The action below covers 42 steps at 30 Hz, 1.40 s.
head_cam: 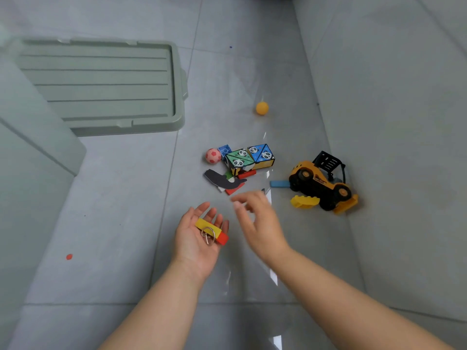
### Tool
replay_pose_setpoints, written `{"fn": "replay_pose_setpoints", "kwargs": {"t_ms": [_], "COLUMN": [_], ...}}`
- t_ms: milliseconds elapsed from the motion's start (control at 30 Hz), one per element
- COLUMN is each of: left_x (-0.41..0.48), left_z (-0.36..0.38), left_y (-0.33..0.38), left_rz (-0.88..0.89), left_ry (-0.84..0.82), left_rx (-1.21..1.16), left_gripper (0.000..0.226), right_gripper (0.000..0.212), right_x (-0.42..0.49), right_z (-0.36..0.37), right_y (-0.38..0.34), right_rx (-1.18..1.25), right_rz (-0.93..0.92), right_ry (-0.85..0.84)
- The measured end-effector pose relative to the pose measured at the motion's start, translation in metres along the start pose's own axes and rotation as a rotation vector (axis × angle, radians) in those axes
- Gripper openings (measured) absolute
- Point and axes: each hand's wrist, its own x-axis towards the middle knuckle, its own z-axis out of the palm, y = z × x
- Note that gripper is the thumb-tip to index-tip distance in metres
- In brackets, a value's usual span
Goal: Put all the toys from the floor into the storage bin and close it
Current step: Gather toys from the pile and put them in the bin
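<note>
Left hand (199,236) lies palm up with fingers relaxed, carrying a yellow oblong block (205,224), a red block (223,239) and a bent metal ring puzzle (208,235). Right hand (255,218), blurred, is loosely spread and appears empty.

Remaining toys lie on the floor from 12 to 2 o'clock of the hands:
- a pink foam football (213,155)
- two panda-printed cubes (249,157)
- a black flat card cut-out (221,180)
- a blue flat bar (279,183)
- a yellow studded plastic brick (303,201)
- a yellow toy loader truck (322,184)
- an orange ball (262,108), farther off at 12 o'clock

Judgement:
- All pieces look light and rigid.
- The balls will likely roll, so cup them from above.
- The cut-out lies flat and probably needs lifting by an edge.
- The truck is bulkiest. Take it by the body, not by the thin black frame.

The pale green plastic storage bin (32,147) stands at 9 o'clock. Its ribbed lid (101,84) lies off, flat on the floor at 11 o'clock. The grey floor tiles (113,198) look glossy and hard, with a red spot (69,256) at 8 o'clock.
</note>
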Motion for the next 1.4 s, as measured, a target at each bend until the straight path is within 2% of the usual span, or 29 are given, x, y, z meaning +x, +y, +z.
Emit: {"fn": "replay_pose_setpoints", "kwargs": {"t_ms": [67,167,267,400,533,633,867,933,1000,1100,1167,1200,1300,1400], "left_x": [-0.002,-0.003,-0.004,-0.005,-0.005,-0.005,-0.008,-0.007,-0.006,-0.006,-0.004,-0.003,-0.001,0.0], "left_z": [-0.003,-0.009,-0.016,-0.021,-0.024,-0.026,-0.027,-0.027,-0.027,-0.025,-0.025,-0.024,-0.026,-0.031], "left_y": [0.003,0.01,0.014,0.017,0.018,0.019,0.017,0.017,0.018,0.02,0.02,0.018,0.014,0.015], "left_rz": [0.01,0.023,0.037,0.039,0.03,0.026,0.027,0.032,0.039,0.035,0.027,0.03,0.046,0.042], "left_ry": [0.023,0.045,0.052,0.048,0.06,0.062,0.048,0.044,0.021,-0.038,-0.042,-0.034,-0.016,-0.029], "left_rx": [-0.002,-0.004,0.001,-0.02,-0.029,-0.034,-0.014,-0.006,-0.015,-0.013,0.023,0.035,0.057,0.048], "left_gripper": [0.031,0.033,0.035,0.037,0.038,0.039,0.046,0.05,0.054,0.059,0.055,0.049,0.035,0.035], "right_gripper": [0.031,0.062,0.072,0.056,0.042,0.032,0.019,0.013,0.01,0.022,0.028,0.025,0.021,0.037], "right_x": [0.017,0.033,0.052,0.075,0.067,0.048,0.043,0.037,0.022,-0.007,-0.022,-0.026,-0.017,0.008], "right_z": [-0.002,0.002,0.012,0.029,0.033,0.034,0.032,0.026,0.022,0.027,0.037,0.04,0.033,0.01], "right_y": [0.024,0.044,0.043,0.041,0.045,0.051,0.047,0.034,0.009,-0.027,-0.033,-0.031,-0.012,0.035], "right_rx": [-0.145,-0.343,-0.462,-0.695,-0.779,-0.705,-0.638,-0.476,-0.159,0.141,0.16,0.149,0.111,-0.117], "right_rz": [0.204,0.383,0.282,0.063,-0.021,-0.117,-0.116,-0.078,0.008,0.16,0.181,0.161,0.15,0.379], "right_ry": [-0.038,-0.148,-0.168,-0.294,-0.235,-0.162,-0.169,-0.029,0.066,-0.103,-0.189,-0.177,0.015,0.162]}}
